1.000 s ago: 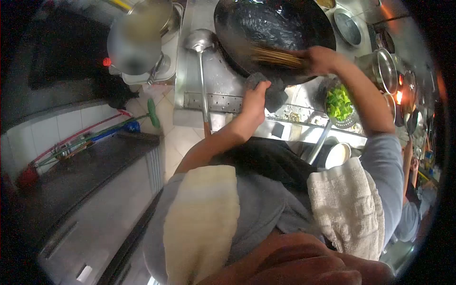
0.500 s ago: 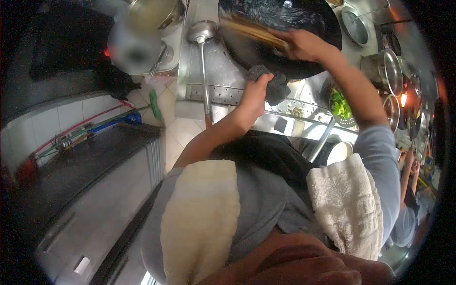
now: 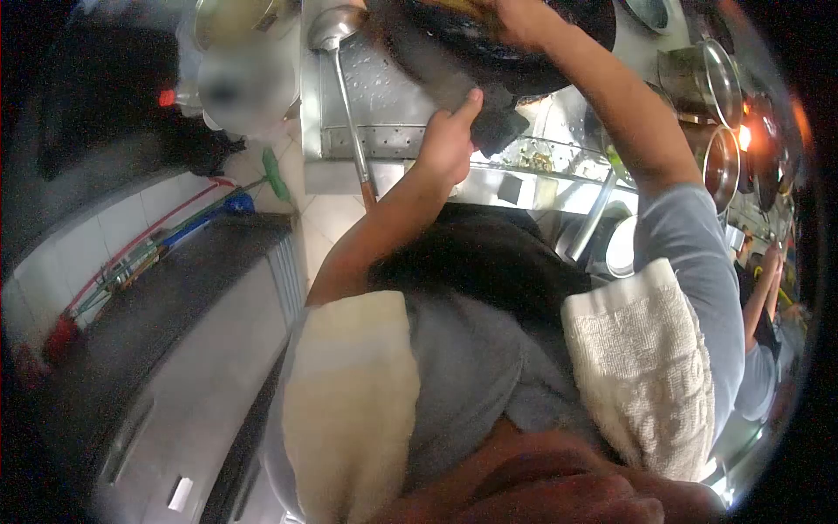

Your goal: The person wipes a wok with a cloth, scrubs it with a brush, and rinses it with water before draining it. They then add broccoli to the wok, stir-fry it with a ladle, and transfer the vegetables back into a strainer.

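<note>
At the top of the head view, a large dark wok (image 3: 572, 48) is partly cut off by the frame edge. My left hand (image 3: 447, 150) is closed round a dark grey cloth (image 3: 499, 129) against the wok's near side, thumb on top. Whether the cloth wraps a handle or the rim is hidden. My right hand (image 3: 526, 24) reaches over the wok, closed on a bundle of thin bamboo sticks like a wok brush (image 3: 454, 7), whose far end is out of view. A long-handled steel ladle (image 3: 339, 28) lies left of the wok.
The steel stove top (image 3: 362, 96) has a perforated strip along its near edge. Steel pots (image 3: 698, 83) stand at the right, near a flame (image 3: 744, 137). A dark-topped counter (image 3: 175, 288) runs along the left. Another person's arm (image 3: 765, 284) shows at far right.
The view has shifted, so the wok and both hands sit higher in the frame. The brush has moved further up and left, partly out of view. Both hands keep their holds.
</note>
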Demonstrator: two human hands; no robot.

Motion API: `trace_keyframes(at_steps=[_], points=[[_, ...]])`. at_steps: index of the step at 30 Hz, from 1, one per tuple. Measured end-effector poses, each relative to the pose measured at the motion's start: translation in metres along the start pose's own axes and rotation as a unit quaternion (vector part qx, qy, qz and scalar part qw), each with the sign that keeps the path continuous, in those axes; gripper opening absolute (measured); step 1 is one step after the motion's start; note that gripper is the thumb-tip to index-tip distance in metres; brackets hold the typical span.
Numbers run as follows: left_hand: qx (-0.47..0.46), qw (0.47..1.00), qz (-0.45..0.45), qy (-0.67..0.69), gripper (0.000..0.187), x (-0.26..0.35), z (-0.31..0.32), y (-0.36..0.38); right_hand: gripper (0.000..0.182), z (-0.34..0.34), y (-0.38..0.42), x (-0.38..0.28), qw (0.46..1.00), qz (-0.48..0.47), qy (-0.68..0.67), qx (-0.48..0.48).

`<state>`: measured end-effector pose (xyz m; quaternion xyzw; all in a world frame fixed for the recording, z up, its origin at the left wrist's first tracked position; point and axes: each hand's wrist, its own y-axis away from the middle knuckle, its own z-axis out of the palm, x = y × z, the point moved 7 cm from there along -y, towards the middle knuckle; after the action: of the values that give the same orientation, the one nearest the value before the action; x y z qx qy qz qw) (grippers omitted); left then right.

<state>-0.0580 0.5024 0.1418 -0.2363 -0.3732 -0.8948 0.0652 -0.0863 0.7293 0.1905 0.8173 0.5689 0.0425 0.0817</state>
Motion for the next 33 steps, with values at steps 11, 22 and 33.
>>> trace_keyframes(at_steps=[11, 22, 33], points=[[0.013, 0.998, 0.052, 0.032, 0.038, 0.000, 0.005, 0.003, 0.018, -0.086, 0.082, 0.116, 0.920, 0.063, 0.265, -0.283], [0.119, 0.990, 0.000, -0.082, 0.045, 0.015, 0.015, 0.016, 0.028, -0.013, 0.087, 0.017, 0.985, 0.034, -0.025, -0.167], [0.058, 0.997, 0.013, 0.058, 0.036, -0.002, 0.028, 0.021, 0.039, 0.016, 0.056, 0.063, 0.975, 0.214, -0.038, -0.036]])
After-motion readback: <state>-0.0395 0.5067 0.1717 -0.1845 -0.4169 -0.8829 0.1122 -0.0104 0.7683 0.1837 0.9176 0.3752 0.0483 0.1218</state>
